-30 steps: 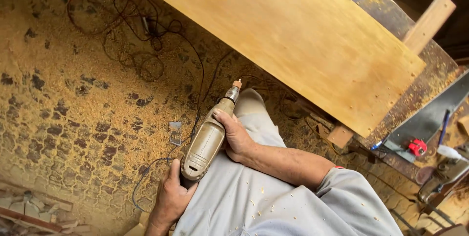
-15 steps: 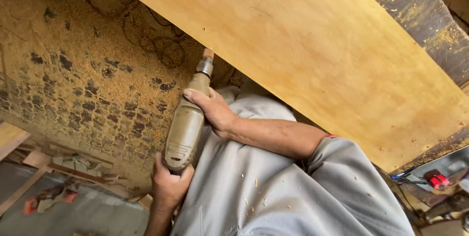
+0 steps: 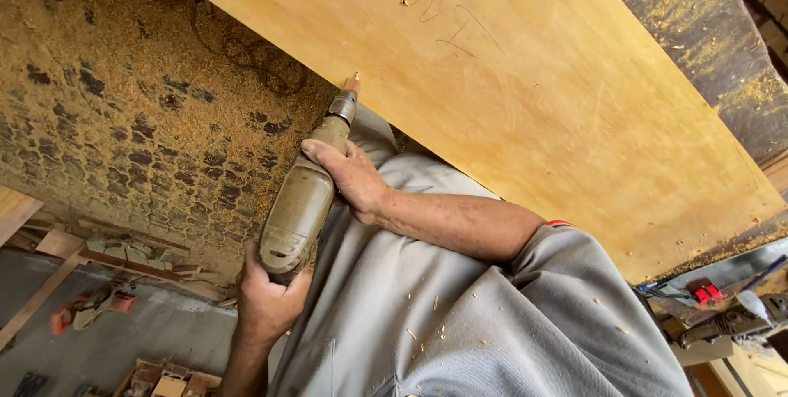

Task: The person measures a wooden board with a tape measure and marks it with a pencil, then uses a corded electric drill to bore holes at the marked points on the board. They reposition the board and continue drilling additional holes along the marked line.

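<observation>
Both my hands hold a dusty tan hand-held power tool (image 3: 300, 208) that points up and to the right. My right hand (image 3: 349, 175) wraps the front of its body, just behind the metal collar. My left hand (image 3: 267, 302) grips its rear end. The tool's small bit (image 3: 353, 81) touches the lower edge of a large pale yellow plywood board (image 3: 525, 93), which carries pencil marks. My grey clothing (image 3: 443, 323), flecked with wood chips, fills the lower middle.
The floor (image 3: 123, 118) is thick with sawdust, and cables (image 3: 246, 52) lie on it. Wood offcuts (image 3: 123, 253) and an orange tool (image 3: 90, 307) lie at the lower left. Hand tools, one with a red part (image 3: 703, 292), sit at the lower right.
The tool and both hands have moved up toward the board, and the bit now meets its edge. The view has shifted closer to the board.
</observation>
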